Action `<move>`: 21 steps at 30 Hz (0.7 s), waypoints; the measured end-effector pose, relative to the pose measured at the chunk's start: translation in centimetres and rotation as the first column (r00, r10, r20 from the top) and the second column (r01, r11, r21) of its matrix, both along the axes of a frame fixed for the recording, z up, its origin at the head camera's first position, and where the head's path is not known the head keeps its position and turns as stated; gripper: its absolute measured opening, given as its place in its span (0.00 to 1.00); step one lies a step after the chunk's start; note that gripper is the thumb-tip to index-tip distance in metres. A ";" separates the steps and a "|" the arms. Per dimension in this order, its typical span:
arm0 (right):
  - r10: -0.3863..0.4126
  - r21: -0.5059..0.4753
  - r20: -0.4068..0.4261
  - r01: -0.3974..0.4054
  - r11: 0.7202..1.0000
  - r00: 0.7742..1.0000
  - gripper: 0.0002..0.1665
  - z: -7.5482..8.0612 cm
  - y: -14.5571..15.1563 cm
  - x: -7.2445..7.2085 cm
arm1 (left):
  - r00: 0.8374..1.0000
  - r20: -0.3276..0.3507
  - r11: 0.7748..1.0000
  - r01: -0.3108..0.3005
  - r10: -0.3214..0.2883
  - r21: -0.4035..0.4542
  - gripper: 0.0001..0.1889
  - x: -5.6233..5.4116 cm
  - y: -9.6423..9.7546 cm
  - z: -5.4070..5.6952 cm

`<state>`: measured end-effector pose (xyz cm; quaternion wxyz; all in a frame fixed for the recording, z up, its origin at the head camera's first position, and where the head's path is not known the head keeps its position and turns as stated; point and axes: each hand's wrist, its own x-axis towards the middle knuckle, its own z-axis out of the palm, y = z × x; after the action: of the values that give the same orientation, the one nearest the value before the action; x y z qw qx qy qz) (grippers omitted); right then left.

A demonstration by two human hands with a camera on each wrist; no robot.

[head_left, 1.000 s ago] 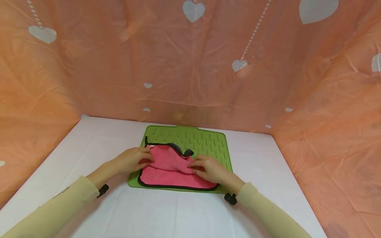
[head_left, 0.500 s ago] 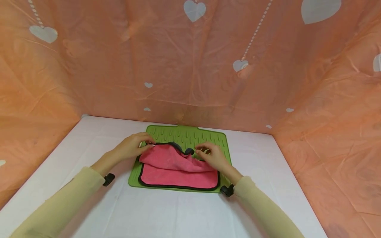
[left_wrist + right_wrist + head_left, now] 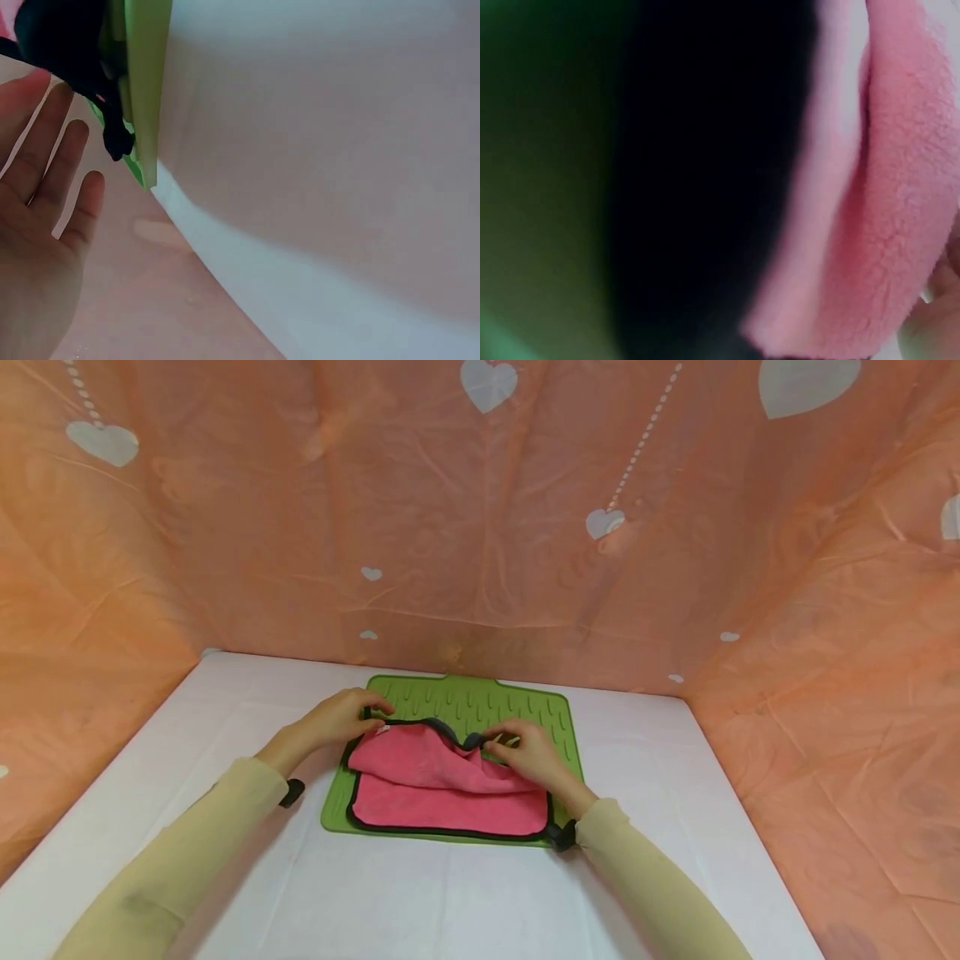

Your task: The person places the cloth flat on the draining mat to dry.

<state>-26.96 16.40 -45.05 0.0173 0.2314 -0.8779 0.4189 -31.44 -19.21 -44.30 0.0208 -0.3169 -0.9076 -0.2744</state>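
Note:
A pink cloth (image 3: 450, 810) with a black hem lies on the green ridged mat (image 3: 525, 710) in the head view. Its far part is folded over in loose wrinkles, with the hem curling up near the middle. At the far left corner, by a short black loop, is my left hand (image 3: 337, 717), thumb and forefinger apart; the left wrist view has this hand's (image 3: 37, 202) fingers mostly straight beside the black hem (image 3: 67, 45). My right hand (image 3: 531, 752) pinches the curled hem with thumb and forefinger. Fuzzy pink cloth (image 3: 900, 180) fills much of the right wrist view, hiding most of that hand.
The mat rests on a white table (image 3: 420, 902). Orange curtains (image 3: 480, 527) with pale hearts enclose the back and both sides. A black wrist device (image 3: 561, 835) sits under the right forearm, over the mat's near right corner.
Both hands have moved away from the fold's middle toward the far hem. Most recently the left has shifted slightly farther back, and the right fingers have come onto the curled hem.

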 end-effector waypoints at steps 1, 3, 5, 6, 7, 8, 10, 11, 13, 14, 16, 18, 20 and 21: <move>0.001 0.004 -0.004 -0.001 1.000 1.000 0.10 0.0 0.0 0.0 | 1.000 0.009 1.000 0.004 -0.004 -0.001 0.11 -0.1 0.0 -0.1; 0.005 0.006 -0.009 -0.005 1.000 1.000 0.10 0.0 -0.1 0.0 | 1.000 0.023 1.000 0.016 -0.016 0.001 0.11 -0.3 0.0 -0.2; 0.005 0.008 -0.005 -0.005 1.000 1.000 0.09 0.0 -0.2 0.0 | 0.999 0.031 1.000 0.029 -0.029 0.002 0.10 -0.3 0.0 -0.2; 0.001 0.008 0.000 -0.001 1.000 1.000 0.09 0.0 -0.2 0.0 | 0.999 0.033 1.000 0.030 -0.030 0.000 0.10 -0.3 0.0 -0.3; -0.004 0.005 0.009 0.004 1.000 1.000 0.09 0.1 -0.2 0.1 | 0.999 0.033 1.000 0.032 -0.032 -0.001 0.10 -0.3 0.0 -0.3; -0.010 0.001 0.017 0.010 1.000 1.000 0.09 0.1 -0.3 0.1 | 0.999 0.031 0.999 0.033 -0.033 -0.003 0.09 -0.3 0.0 -0.3; -0.021 -0.011 0.034 0.021 1.000 0.999 0.09 0.1 -0.4 0.2 | 0.999 0.026 1.000 0.029 -0.029 -0.010 0.08 -0.3 -0.1 -0.4; -0.027 -0.021 0.044 0.028 0.999 0.999 0.09 0.2 -0.4 0.2 | 0.999 0.022 1.000 0.028 -0.027 -0.010 0.08 -0.3 -0.1 -0.4; -0.032 -0.039 0.054 0.035 0.999 0.998 0.09 0.2 -0.4 0.2 | 1.000 0.017 1.000 0.025 -0.025 -0.007 0.07 -0.2 -0.2 -0.4; -0.035 -0.053 0.060 0.039 0.998 0.998 0.10 0.2 -0.4 0.2 | 1.000 0.017 1.000 0.022 -0.022 -0.002 0.06 -0.2 -0.2 -0.4; -0.043 -0.085 0.069 0.049 0.995 0.997 0.10 0.2 -0.3 0.2 | 1.000 0.018 1.000 0.015 -0.015 0.016 0.05 -0.1 -0.3 -0.3; -0.055 -0.116 0.070 0.063 0.991 0.996 0.10 0.3 -0.1 0.2 | 1.000 0.021 0.999 0.003 -0.004 0.039 0.05 0.0 -0.4 -0.1; -0.073 -0.145 0.062 0.081 0.986 0.995 0.10 0.4 0.2 0.2 | 1.000 0.023 0.998 -0.018 0.016 0.061 0.05 0.1 -0.4 0.1; -0.081 -0.154 0.053 0.089 0.984 0.995 0.10 0.5 0.4 0.2 | 1.000 0.019 0.997 -0.026 0.024 0.070 0.06 0.2 -0.5 0.2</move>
<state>-26.73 16.78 -44.56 0.0328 0.1818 -0.8516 0.4906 -31.27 -19.69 -44.09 0.0273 -0.3022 -0.9014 -0.3087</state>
